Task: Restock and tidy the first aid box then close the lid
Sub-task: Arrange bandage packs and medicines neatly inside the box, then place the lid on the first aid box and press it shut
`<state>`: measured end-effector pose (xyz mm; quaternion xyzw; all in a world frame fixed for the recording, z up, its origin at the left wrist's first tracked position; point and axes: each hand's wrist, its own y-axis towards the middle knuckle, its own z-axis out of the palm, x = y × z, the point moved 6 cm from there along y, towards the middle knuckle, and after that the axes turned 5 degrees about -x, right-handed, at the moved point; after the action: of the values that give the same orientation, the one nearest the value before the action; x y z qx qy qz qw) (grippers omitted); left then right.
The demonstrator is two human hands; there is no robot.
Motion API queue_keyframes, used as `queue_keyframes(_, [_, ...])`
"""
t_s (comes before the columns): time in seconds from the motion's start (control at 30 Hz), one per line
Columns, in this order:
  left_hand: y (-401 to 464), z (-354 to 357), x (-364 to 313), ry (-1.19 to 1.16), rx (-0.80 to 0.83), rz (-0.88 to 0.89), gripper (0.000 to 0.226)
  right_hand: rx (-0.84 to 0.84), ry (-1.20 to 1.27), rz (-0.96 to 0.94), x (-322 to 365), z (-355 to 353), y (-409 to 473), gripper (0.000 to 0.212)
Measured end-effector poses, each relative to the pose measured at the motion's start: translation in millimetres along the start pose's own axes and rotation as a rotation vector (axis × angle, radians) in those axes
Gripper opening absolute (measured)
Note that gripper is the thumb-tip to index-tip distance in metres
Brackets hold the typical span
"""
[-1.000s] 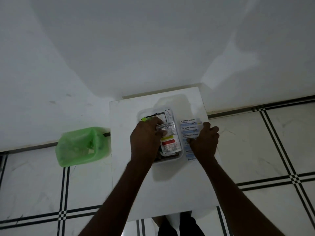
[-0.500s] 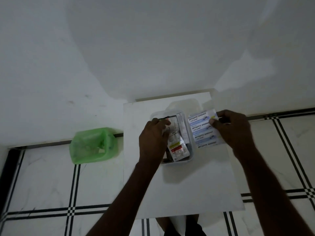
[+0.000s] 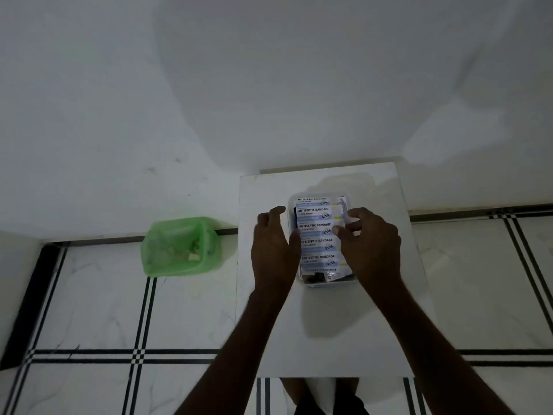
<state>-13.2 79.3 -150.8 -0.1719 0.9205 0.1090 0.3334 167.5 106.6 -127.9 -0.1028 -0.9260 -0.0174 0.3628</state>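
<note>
Seating the bandage strip flat in the box, which sits mid-counter toward the far edge. Right hand pinches the strip's right edge; left hand, fingers loose and empty, rests on the box's left wall. Advice: press both long edges below the rim so the lid can seat. No lid in view.

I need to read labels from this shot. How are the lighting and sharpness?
Head view: dim and bluish; both arms are near-silhouettes. The bandage strip in the box reads clearly, its smaller print is blurred. Soft shadows cross the wall, and straight floor lines bow slightly.
</note>
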Motion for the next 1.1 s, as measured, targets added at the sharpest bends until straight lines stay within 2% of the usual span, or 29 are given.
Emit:
queue_keyframes(0.1, [-9.2, 10.1, 9.6, -0.031, 0.100, -0.078, 0.051, -0.098, -0.004, -0.150, 0.6, -7.9, -7.7, 0.028])
queue_keyframes(0.17, [-7.3, 12.2, 12.0, -0.044, 0.161, -0.144, 0.039, -0.219, -0.034, -0.191, -4.9, -16.1, -8.8, 0.019])
queue_keyframes(0.23, [-1.9, 10.6, 12.4, -0.026, 0.175, -0.135, 0.024, -0.335, -0.072, -0.083, -19.6, -22.1, -2.2, 0.014])
queue_keyframes(0.27, [-0.2, 8.4, 10.7, -0.013, 0.173, -0.112, 0.020, -0.337, -0.078, 0.008, -36.0, -19.2, 4.9, 0.013])
queue_keyframes(0.3, [1.5, 6.4, 9.1, -0.001, 0.166, -0.092, 0.018, -0.276, -0.074, 0.104, -54.3, -11.1, 13.3, 0.014])
queue_keyframes(0.37, [2.2, 2.0, 7.3, 0.006, 0.147, -0.064, 0.017, -0.034, -0.083, 0.228, -85.8, 15.9, 24.2, 0.019])
queue_keyframes(0.43, [3.6, -6.1, 8.4, -0.013, 0.112, -0.064, 0.018, 0.144, -0.150, 0.215, -97.5, 37.9, 25.8, 0.020])
queue_keyframes(0.53, [7.3, -15.6, 20.1, -0.045, 0.082, -0.081, 0.022, 0.224, -0.229, 0.127, -95.9, 54.5, 24.2, 0.015])
queue_keyframes(0.6, [9.3, -19.5, 25.1, -0.057, 0.090, -0.089, 0.028, 0.260, -0.186, 0.130, -99.2, 55.7, 28.4, 0.016])
queue_keyframes(0.67, [11.2, -21.7, 25.2, -0.063, 0.091, -0.094, 0.029, 0.260, -0.116, 0.183, -107.6, 46.3, 35.3, 0.016])
queue_keyframes(0.83, [13.0, -15.0, 24.2, -0.034, 0.090, -0.092, 0.019, 0.087, 0.028, 0.159, -95.9, -19.3, 47.4, 0.010])
queue_keyframes(1.0, [4.0, 8.0, 24.7, -0.065, 0.159, -0.161, 0.024, -0.028, 0.178, 0.038, -31.8, -66.1, 34.4, 0.025])
queue_keyframes(1.1, [0.4, 16.0, 26.3, -0.251, 0.229, -0.247, 0.030, -0.051, 0.183, -0.071, 8.1, -56.6, 14.5, 0.029])
